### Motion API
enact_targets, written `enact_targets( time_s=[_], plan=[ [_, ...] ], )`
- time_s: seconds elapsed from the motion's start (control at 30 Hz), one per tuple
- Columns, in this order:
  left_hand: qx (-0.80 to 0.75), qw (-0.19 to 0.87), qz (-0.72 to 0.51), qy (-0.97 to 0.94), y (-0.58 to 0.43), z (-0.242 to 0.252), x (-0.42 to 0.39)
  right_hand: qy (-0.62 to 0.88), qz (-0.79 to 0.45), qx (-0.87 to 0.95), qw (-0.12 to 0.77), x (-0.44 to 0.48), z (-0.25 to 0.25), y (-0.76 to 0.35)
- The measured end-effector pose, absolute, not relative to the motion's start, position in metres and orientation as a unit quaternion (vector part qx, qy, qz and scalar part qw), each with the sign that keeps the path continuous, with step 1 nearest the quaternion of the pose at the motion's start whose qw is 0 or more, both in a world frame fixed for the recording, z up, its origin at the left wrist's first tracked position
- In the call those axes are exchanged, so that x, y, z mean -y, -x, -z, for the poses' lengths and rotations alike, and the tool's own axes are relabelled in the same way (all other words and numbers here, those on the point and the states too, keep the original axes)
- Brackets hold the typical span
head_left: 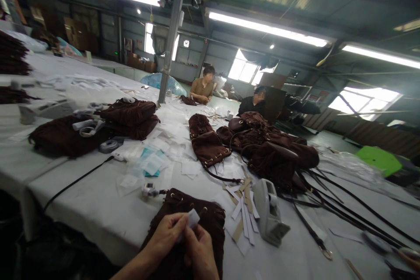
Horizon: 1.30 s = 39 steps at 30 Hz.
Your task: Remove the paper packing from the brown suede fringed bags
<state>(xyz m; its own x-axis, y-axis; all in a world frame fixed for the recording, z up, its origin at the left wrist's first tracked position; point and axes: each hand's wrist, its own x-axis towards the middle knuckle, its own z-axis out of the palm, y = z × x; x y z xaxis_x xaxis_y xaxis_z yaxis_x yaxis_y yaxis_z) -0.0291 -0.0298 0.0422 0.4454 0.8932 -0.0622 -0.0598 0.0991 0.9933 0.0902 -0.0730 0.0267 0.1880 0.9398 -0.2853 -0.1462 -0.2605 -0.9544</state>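
Note:
Both my hands meet over a dark brown fringed bag [210, 214] that lies on the table in front of me. Pinched between the fingers of my left hand [169, 232] and my right hand [198, 249] is a small white slip [193, 218]. Whether it is paper or plastic I cannot tell. Gold eyelets show along the bag's upper edge. Beyond that edge, a small white and grey item [149, 190] sits by the end of a dark strap.
A grey tape dispenser [271, 212] stands to the right, beside loose paper strips [243, 214]. Farther back lie brown bags [275, 148] with long straps, a blue packet [153, 162] and stacked brown pieces [72, 135]. Two people [202, 87] are across the table; another hand [410, 256] shows at right.

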Motion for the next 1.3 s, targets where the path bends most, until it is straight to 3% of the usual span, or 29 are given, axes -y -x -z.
enact_targets(
  time_s=[0.13,0.37,0.57,0.9,1.17,1.3],
  plan=[
    [-0.361,0.577,-0.392,-0.619,0.037,-0.044,0.039,0.545,-0.559,0.325,0.535,0.073,-0.032,-0.090],
    [-0.399,0.593,-0.464,-0.524,0.037,-0.031,0.051,0.525,-0.567,0.338,0.537,0.072,-0.034,-0.091],
    [-0.436,0.545,-0.491,-0.522,0.034,-0.017,0.054,0.489,-0.580,0.355,0.546,0.073,-0.036,-0.093],
    [-0.372,0.475,-0.490,-0.629,0.042,-0.024,0.052,0.508,-0.575,0.280,0.577,0.070,-0.035,-0.085],
    [-0.386,0.475,-0.480,-0.629,0.045,-0.030,0.050,0.489,-0.596,0.277,0.573,0.069,-0.045,-0.088],
    [-0.356,0.600,-0.461,-0.548,0.044,-0.036,0.052,0.491,-0.597,0.280,0.569,0.067,-0.048,-0.089]
  ],
)
